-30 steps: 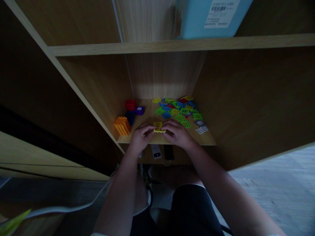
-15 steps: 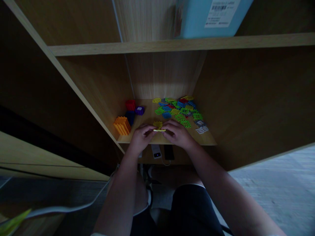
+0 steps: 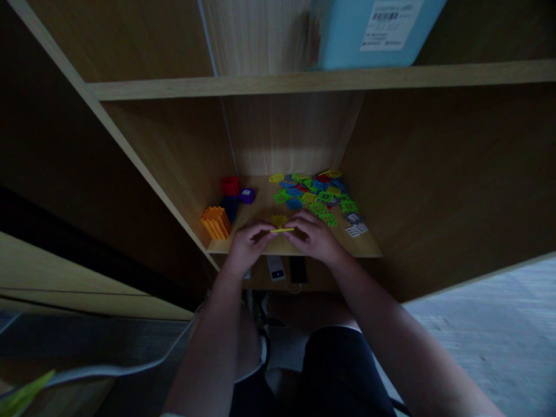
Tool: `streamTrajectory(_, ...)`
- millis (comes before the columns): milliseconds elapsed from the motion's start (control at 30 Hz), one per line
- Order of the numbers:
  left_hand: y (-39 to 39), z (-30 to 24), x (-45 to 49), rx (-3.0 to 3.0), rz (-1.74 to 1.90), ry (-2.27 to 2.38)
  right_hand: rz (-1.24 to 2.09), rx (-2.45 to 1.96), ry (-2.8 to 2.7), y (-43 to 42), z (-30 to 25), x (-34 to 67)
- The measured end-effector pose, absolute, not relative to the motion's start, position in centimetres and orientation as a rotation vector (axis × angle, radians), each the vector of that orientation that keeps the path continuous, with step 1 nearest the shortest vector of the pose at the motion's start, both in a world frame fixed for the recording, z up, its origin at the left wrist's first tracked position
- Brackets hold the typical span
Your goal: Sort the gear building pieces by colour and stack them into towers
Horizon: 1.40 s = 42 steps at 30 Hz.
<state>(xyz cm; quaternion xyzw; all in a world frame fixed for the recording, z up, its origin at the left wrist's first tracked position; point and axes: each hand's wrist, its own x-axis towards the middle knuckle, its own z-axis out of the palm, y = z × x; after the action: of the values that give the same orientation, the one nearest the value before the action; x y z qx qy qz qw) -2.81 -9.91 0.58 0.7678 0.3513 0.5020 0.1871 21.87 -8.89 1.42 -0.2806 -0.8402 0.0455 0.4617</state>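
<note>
Both hands meet above the front of the shelf, pinching a thin yellow plastic building piece (image 3: pixel 282 230) seen nearly edge-on. My left hand (image 3: pixel 248 244) grips its left end, and my right hand (image 3: pixel 316 236) its right end. Just behind it shows a second yellow toothed piece (image 3: pixel 278 220); whether the two are joined I cannot tell. Beyond my right hand lies a loose pile of flat notched pieces (image 3: pixel 319 194) in green, blue, yellow, red and white. Left of my hands stand an orange ribbed block (image 3: pixel 216 223), a red block (image 3: pixel 230 186), a dark blue block (image 3: pixel 230 207) and a purple block (image 3: pixel 247 196).
The wooden shelf (image 3: pixel 260 202) has side walls on both sides and an upper board (image 3: pixel 278 83) overhead, bearing a light blue bin (image 3: pixel 365 35). On a lower level lie a white device (image 3: pixel 275 267) with a lit display and a black flat object (image 3: pixel 298 269) with a cable.
The yellow piece between my fingers has tilted slightly, its edge now looking thinner and more yellow. My hands have barely moved, and the blocks and pile stay as they were.
</note>
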Motion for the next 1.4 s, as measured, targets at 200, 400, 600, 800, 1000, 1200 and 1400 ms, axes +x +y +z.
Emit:
streamTrajectory(200,-10.0,0.5,-2.9,2.115,1.354,0.99,0.131,-0.694,-2.072,-9.0,1.4,22.0)
streamTrajectory(400,-9.7,0.5,-2.9,2.172,1.348,1.035,0.121,-0.684,-2.077,-9.1,1.4,22.0)
streamTrajectory(600,-9.5,0.5,-2.9,2.207,1.396,1.062,0.225,-0.684,-2.08,-9.2,1.7,21.9)
streamTrajectory(800,-9.3,0.2,-3.0,2.155,1.424,1.116,0.48,-0.66,-2.018,-8.4,1.7,22.1)
streamTrajectory(1000,-9.3,0.1,-3.1,2.108,1.416,1.137,0.813,-0.7,-1.981,-7.9,1.3,22.3)
streamTrajectory(1200,-9.3,0.2,-2.9,2.077,1.408,1.174,0.761,-0.657,-1.998,-7.7,1.3,22.2)
streamTrajectory(1400,-8.6,0.0,-2.7,1.971,1.52,1.251,0.489,-0.879,-1.866,-6.7,0.3,22.2)
